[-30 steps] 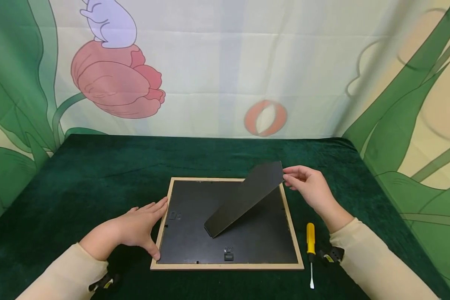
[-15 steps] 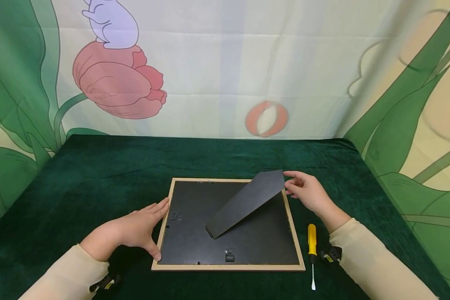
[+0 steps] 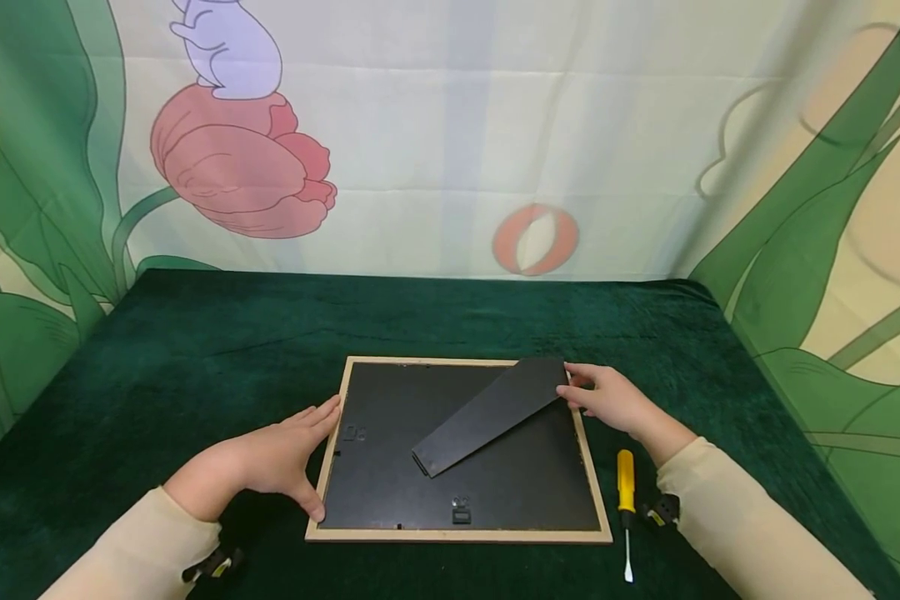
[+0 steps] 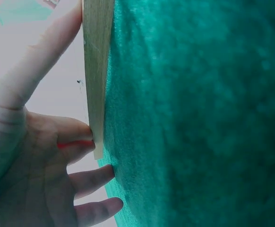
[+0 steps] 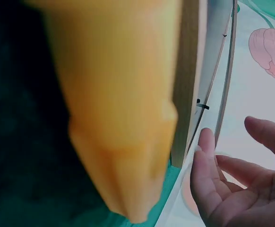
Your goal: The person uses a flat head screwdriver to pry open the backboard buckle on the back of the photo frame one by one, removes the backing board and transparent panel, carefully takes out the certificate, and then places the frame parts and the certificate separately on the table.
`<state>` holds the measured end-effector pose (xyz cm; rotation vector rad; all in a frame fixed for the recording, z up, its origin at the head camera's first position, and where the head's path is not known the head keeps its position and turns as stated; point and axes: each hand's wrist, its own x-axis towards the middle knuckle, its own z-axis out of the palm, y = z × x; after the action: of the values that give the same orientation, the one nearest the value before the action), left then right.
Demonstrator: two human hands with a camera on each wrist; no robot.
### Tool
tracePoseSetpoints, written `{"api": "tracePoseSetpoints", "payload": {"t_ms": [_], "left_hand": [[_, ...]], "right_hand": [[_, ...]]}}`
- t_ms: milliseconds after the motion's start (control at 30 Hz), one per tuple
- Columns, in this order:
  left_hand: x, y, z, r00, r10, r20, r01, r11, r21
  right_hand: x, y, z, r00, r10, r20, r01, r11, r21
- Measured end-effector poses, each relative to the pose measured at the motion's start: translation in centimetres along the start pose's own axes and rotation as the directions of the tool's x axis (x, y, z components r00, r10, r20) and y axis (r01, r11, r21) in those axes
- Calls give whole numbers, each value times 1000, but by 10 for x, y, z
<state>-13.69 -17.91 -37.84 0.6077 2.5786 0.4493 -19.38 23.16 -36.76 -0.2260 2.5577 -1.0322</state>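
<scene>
Head view: I saw the left hand spread against the frame's left side, right hand pinching its stand.

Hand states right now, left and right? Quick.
Left hand: open, spread against the left edge of the frame.
Right hand: open, touching the wide end of the stand, no pinch showing.

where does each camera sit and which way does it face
Head: worn on the head, facing forward and down at the picture frame and screwdriver; left hand, right hand and sleeves show.
Left wrist: on that wrist, facing the picture frame's edge and green cloth; left hand shows.
Right wrist: on that wrist, facing the screwdriver close up; right hand shows.
Head and right wrist share the screwdriver.
</scene>
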Motion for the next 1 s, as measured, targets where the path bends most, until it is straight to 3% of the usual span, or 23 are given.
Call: {"api": "tracePoseSetpoints", "payload": {"t_ms": [200,500,1000], "left_hand": [[1,0,0,1000,0,-4,-1,1000,-16],[1,-1,1,1000,9,-5,-9,1000,4],[0,-2,2,999,24,-27,-24,1000,14]], "right_hand": [[0,-1,2,1000,-8,31,10,997,-78],[0,-1,7,999,6,47,-1,994,-108],[-3,-5,10,993,18,115,-8,996,-84]]}}
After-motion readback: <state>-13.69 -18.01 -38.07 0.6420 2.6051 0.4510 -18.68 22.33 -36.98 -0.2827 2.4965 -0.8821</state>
